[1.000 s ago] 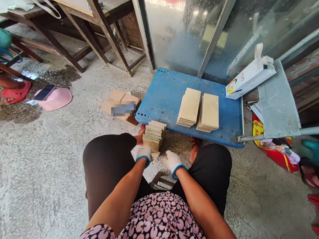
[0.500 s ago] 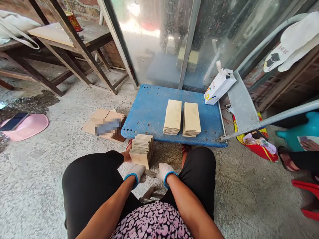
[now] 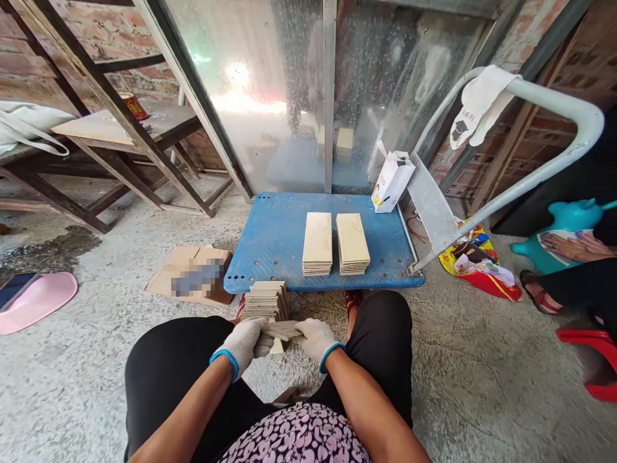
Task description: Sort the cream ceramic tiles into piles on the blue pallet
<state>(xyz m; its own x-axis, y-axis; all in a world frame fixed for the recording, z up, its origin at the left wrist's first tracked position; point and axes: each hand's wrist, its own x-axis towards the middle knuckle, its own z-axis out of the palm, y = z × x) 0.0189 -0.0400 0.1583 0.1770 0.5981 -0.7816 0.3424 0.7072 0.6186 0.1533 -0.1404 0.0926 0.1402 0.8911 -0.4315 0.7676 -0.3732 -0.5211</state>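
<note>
The two gloved hands are now lifted from the floor and hold one thin tile point(image 3: 283, 330) between them, at knee height. A second ago they were low, at the foot of the floor stack point(image 3: 266, 300), and half a second ago the tile was only just coming up. So I judge that one piece is now taken off this stack and is free in the air, in front of it.

The left hand point(image 3: 245, 341) has its fingers closed around the left end of the tile. The right hand point(image 3: 314, 337) has its fingers closed on the right end. The tile lies almost flat, a little tilted.

Counted: one tile in the hands; one stack on the floor, just near the blue cart point(image 3: 274, 241); two stacks point(image 3: 317, 243) side by side on the cart, close together but I cannot tell if they touch. There is one white bag point(image 3: 391, 182) at the far right corner of the cart, one flat carton point(image 3: 190, 276) on the floor to the left, and one pink dish point(image 3: 36, 301) far left. Another person's hands point(image 3: 566, 243) rest at the right edge.
</note>
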